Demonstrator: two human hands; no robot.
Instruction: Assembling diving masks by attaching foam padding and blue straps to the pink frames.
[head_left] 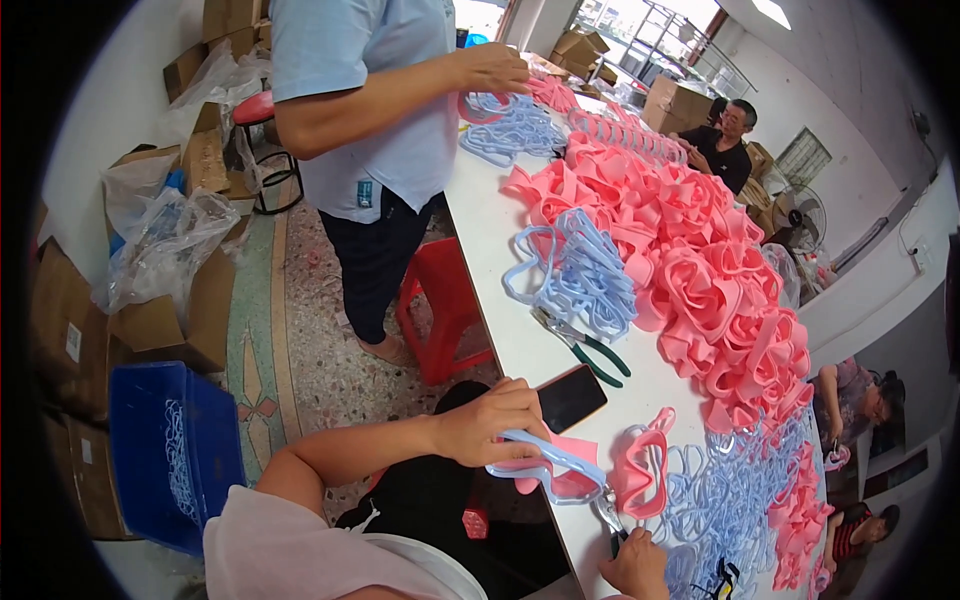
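**Trimming a light-blue frame at the edge of a crowded white table**

Stretching away from the person is a long white table (500, 290), and it is carrying heaps of soft pink frames (700, 250) and smaller piles of light-blue frames (585, 270). Green-handled pliers (590, 350) and a dark phone (570, 397) are lying on the bare strip near the front edge. A red plastic stool (445, 310) is standing beside the table on a speckled floor, and a blue crate (170, 450) and cardboard boxes (150, 330) with clear bags are lining the left wall.

The left hand (490, 422) is curling closed around one end of a light-blue frame piece (545, 465), which is lying over the table's front edge with a pink frame (640, 470) just beside it. The right hand (635, 565) is gripping a small metal cutter (607, 512) whose tip is touching the blue piece — the fingers are wrapping the handles, though the lower edge is cutting the hand off.

A co-worker in a light-blue shirt (370, 90) is standing at the table's left, head out of view. Other people at the far right are sitting half-hidden behind the piles — what they are handling is too small to tell.
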